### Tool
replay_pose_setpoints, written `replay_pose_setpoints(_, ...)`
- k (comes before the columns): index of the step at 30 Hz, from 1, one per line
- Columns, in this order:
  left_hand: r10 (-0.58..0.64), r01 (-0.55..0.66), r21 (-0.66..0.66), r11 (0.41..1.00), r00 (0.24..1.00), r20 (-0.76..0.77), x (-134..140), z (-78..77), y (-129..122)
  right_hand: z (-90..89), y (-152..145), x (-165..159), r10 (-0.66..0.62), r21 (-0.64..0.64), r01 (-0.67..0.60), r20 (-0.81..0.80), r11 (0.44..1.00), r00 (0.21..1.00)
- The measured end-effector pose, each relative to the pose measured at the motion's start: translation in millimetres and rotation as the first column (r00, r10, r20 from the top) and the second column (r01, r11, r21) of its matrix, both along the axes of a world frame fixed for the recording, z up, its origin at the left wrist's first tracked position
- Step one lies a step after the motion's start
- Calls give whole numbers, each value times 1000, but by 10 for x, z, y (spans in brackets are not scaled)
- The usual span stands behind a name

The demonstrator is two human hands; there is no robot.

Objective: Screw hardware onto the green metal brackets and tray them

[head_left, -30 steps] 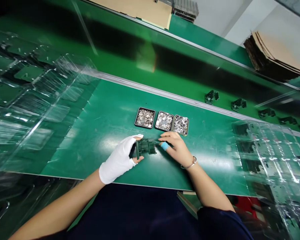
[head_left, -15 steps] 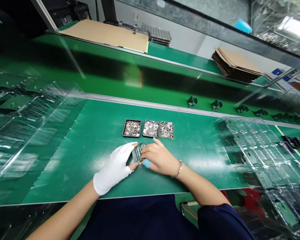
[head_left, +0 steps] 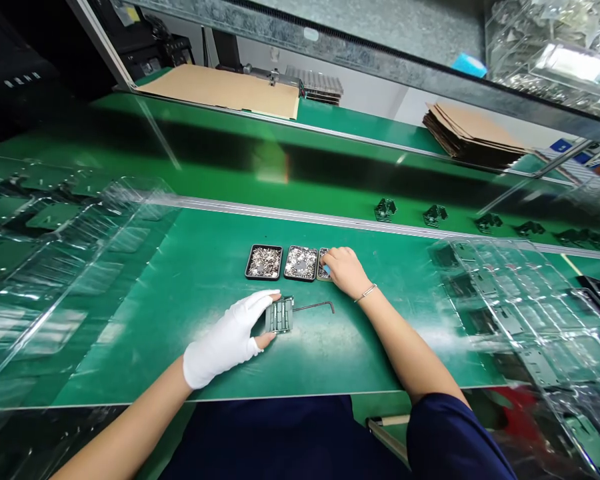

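My left hand (head_left: 227,337), in a white glove with bare fingertips, grips a small green slotted plastic part (head_left: 279,316) between thumb and fingers just above the work surface. Beside it a thin dark L-shaped hex key (head_left: 315,306) points right, its straight end meeting the part's right side. My right hand (head_left: 347,270), with a blue cover on one finger, is over the right tray (head_left: 323,272) of small metal pieces. Its fingers are pressed together in the tray; what they pinch is hidden. The middle tray (head_left: 301,263) and the left tray (head_left: 263,262) also hold small metal pieces.
Clear plastic blister trays (head_left: 55,240) lie at the left, and more blister trays (head_left: 525,313) with green parts at the right. Behind a metal rail (head_left: 280,215), several green assemblies (head_left: 385,209) stand in a row. A metal shelf (head_left: 360,60) crosses above.
My right hand has left the green part and moved up and right to the right tray. The hex key now shows beside the part, which my left hand still holds.
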State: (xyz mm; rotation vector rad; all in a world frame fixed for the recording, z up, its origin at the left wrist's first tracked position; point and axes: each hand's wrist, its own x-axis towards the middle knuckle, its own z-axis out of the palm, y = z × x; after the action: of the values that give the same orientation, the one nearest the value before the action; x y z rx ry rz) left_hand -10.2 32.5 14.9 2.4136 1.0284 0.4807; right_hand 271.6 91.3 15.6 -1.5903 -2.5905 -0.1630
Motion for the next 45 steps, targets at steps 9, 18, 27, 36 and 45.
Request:
replay_pose_setpoints(9,-11,10,-52,999,1000,-18,17,-17,26,-49,38,20,5,14,-5,16,1000,1000)
replay_pose_setpoints(18,-8,10,-80,997,999,31,-29,-12,9,22,-32,129,-78,-160,-13,-549,987,832)
replay_pose_setpoints(27,136,-142,-2,990,943,305,259,256,17,168,-462,-489,-457,-418,-388,-889,821,-8)
replay_pose_setpoints(36,216,-253,381,889,967,138,304,238,-62,246,-759,-845,-178,-242,-153,-922,958,345)
replay_pose_setpoints(45,284,-239,-179,954,912,295,148,-10,92,87,-645,-786,-22,-96,-85,-780,992,626)
